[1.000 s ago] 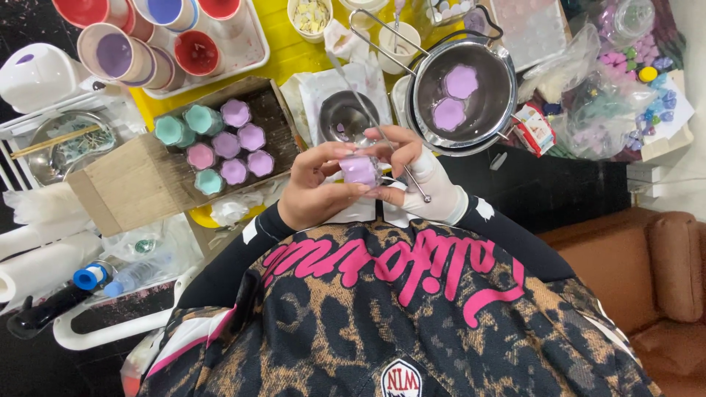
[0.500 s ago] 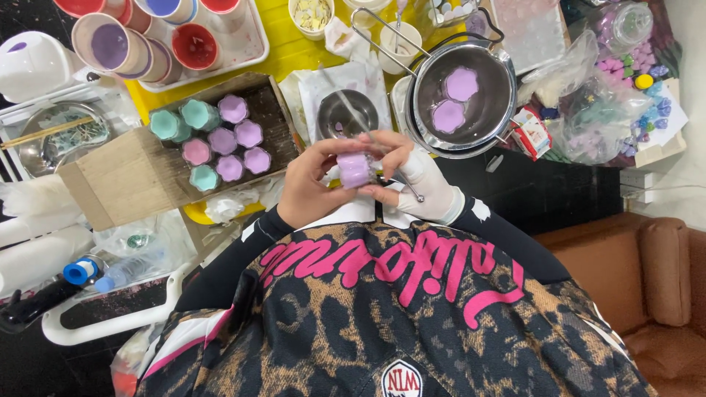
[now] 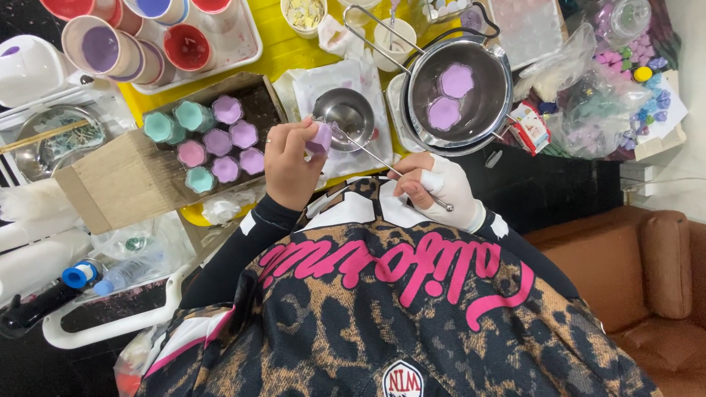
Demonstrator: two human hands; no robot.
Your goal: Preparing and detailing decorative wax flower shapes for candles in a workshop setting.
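My left hand (image 3: pixel 287 165) pinches a small purple wax piece (image 3: pixel 321 137) just over the near rim of a small steel bowl (image 3: pixel 346 110). That bowl stands on a stained white cloth (image 3: pixel 360 77). My right hand (image 3: pixel 441 184), wrapped in white, is closer to my chest and grips a thin metal tool (image 3: pixel 375 158). The tool's far end points toward the purple piece. Behind the right hand, a steel pot (image 3: pixel 482 129) holds two purple flower-shaped pieces (image 3: pixel 450 95).
A cardboard box (image 3: pixel 118 176) on the left holds several purple, pink and teal moulded pieces (image 3: pixel 220 140). A tray (image 3: pixel 246 48) of paint-stained cups sits at the back left. Plastic bags of small pieces (image 3: pixel 596 110) lie at the right. A brown sofa (image 3: pixel 654 272) is at the lower right.
Both hands were together on the purple piece. Now they are apart: the left hand has carried it toward the small bowl, and the right has drawn back with the metal tool.
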